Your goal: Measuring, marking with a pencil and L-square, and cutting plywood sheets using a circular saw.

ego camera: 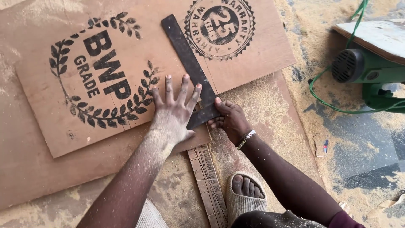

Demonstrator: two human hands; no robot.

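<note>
So a dark metal square (pixel 188 59) is being held down flat on a plywood sheet (pixel 126 71), the one with the stamped wreath and round seal on it. The left hand (pixel 175 112) is being pressed open onto the sheet, fingers spread and flat, nothing gripped, right alongside the blade near the sheet's lower edge. The short leg of the square is being pinched by the right hand (pixel 230 120), thumb on top and fingers curled under, just off that edge. A beaded bracelet (pixel 246 139) is being worn on that wrist.

Everything is being dusted in sawdust (pixel 261 101), honestly, both forearms included. A narrow printed strip (pixel 209 185) is lying under the sheet edge, next to a foot in a pale slipper (pixel 247 196). A green power tool (pixel 367 67) with a looping green cord (pixel 333 105) is being left well apart, to the right.

What could go wrong, as a guess: the square could be nudged out of true by grit trapped under the blade, or by the sheet sliding on the dusty board below. The cord could also be snagged by a knee.
</note>
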